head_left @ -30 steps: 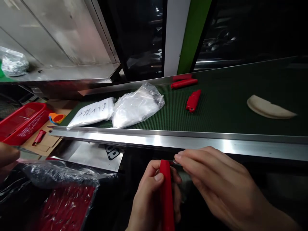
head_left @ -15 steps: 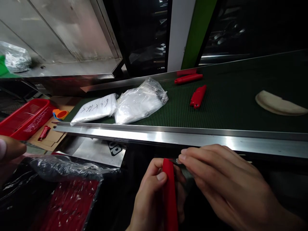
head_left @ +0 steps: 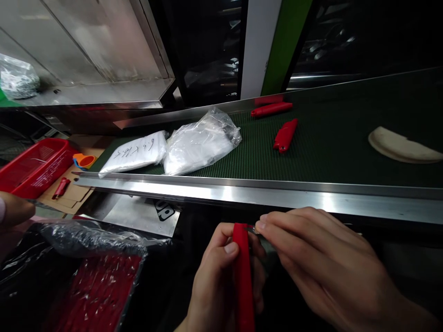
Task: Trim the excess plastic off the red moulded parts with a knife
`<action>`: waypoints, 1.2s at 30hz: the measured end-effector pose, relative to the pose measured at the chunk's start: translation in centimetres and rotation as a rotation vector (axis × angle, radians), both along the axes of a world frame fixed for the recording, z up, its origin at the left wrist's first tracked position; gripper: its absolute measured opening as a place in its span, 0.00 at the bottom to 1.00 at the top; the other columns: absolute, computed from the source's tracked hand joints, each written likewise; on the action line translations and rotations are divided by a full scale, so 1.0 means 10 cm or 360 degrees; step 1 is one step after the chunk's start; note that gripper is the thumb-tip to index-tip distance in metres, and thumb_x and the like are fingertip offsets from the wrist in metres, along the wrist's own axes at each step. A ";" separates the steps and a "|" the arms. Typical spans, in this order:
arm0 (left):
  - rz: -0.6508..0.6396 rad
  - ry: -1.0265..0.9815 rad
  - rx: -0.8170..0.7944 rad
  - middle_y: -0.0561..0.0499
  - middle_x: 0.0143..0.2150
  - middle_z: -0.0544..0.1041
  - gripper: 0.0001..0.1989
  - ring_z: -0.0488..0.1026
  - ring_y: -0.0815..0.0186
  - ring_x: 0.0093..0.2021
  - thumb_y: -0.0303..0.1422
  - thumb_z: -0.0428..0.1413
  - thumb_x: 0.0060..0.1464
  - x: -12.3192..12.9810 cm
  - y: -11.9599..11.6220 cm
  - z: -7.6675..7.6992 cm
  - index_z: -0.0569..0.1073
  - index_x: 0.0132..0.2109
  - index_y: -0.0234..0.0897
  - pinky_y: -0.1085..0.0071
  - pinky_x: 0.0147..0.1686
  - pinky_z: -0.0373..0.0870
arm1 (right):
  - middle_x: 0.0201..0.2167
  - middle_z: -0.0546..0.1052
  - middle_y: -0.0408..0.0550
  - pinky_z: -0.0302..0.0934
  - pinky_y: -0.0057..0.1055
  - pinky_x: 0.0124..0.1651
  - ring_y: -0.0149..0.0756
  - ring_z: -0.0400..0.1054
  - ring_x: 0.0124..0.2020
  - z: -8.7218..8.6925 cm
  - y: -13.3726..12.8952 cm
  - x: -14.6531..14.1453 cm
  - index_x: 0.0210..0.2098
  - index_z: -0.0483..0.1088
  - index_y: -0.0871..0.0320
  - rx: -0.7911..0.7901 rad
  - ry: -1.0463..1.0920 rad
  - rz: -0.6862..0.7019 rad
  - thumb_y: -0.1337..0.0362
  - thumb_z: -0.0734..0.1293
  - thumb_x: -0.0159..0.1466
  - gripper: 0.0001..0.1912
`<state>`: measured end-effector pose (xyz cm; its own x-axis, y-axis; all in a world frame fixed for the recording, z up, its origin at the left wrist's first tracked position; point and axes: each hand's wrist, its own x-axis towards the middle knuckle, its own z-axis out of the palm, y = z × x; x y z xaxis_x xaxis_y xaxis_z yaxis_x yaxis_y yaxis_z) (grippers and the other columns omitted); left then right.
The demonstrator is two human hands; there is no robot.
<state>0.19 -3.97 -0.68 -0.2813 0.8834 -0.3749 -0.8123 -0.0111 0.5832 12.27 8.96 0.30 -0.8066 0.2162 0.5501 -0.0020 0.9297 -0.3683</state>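
Note:
My left hand (head_left: 214, 272) is closed around a long red plastic handle-like piece (head_left: 243, 276), held near upright with the thumb on its side. My right hand (head_left: 328, 258) pinches a thin metal blade (head_left: 252, 229) between thumb and fingers. The blade's tip touches the top end of the red piece; most of the blade is hidden by the fingers. Beyond my hands, two similar red plastic pieces, a nearer one (head_left: 285, 135) and a farther one (head_left: 272, 109), lie on the green conveyor belt (head_left: 325, 157).
A metal rail (head_left: 221, 189) edges the belt. Plastic-wrapped white packs (head_left: 200, 143) and a pale half-round piece (head_left: 401, 146) lie on it. At left stand a red basket (head_left: 44, 170) and a plastic-lined box (head_left: 138, 263) of red pieces. Another person's hand (head_left: 17, 210) shows at the edge.
The blade's tip has shifted slightly left across the top end of the red piece. My left hand keeps its grip. The view has tilted a little.

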 end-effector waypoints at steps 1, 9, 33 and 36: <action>0.0000 -0.0012 -0.0008 0.52 0.28 0.69 0.10 0.64 0.72 0.22 0.35 0.45 0.64 0.00 0.00 0.00 0.69 0.40 0.37 0.81 0.19 0.64 | 0.47 0.74 0.56 0.61 0.40 0.43 0.42 0.67 0.45 -0.01 -0.01 0.01 0.52 0.69 0.66 0.0000 -0.0014 -0.0005 0.77 0.61 0.66 0.17; 0.0017 0.0009 -0.0123 0.53 0.29 0.69 0.09 0.62 0.72 0.20 0.36 0.47 0.62 -0.07 0.06 0.04 0.69 0.41 0.37 0.79 0.18 0.63 | 0.47 0.75 0.54 0.61 0.38 0.44 0.41 0.68 0.44 -0.01 -0.07 0.03 0.52 0.71 0.65 0.0052 -0.0057 0.0021 0.78 0.60 0.63 0.19; 0.0033 0.0083 -0.0051 0.49 0.35 0.67 0.21 0.58 0.72 0.24 0.45 0.45 0.64 -0.28 0.21 0.09 0.72 0.35 0.33 0.78 0.17 0.59 | 0.46 0.78 0.47 0.64 0.35 0.41 0.38 0.69 0.42 -0.06 -0.41 0.20 0.48 0.75 0.58 0.0151 -0.0199 0.0102 0.76 0.63 0.64 0.17; 0.0085 0.0123 -0.0059 0.50 0.34 0.66 0.20 0.58 0.72 0.24 0.45 0.45 0.64 -0.30 0.22 0.09 0.72 0.36 0.33 0.79 0.17 0.61 | 0.46 0.78 0.48 0.65 0.36 0.40 0.39 0.70 0.42 -0.06 -0.46 0.22 0.47 0.74 0.59 0.0130 -0.0179 0.0086 0.77 0.62 0.64 0.17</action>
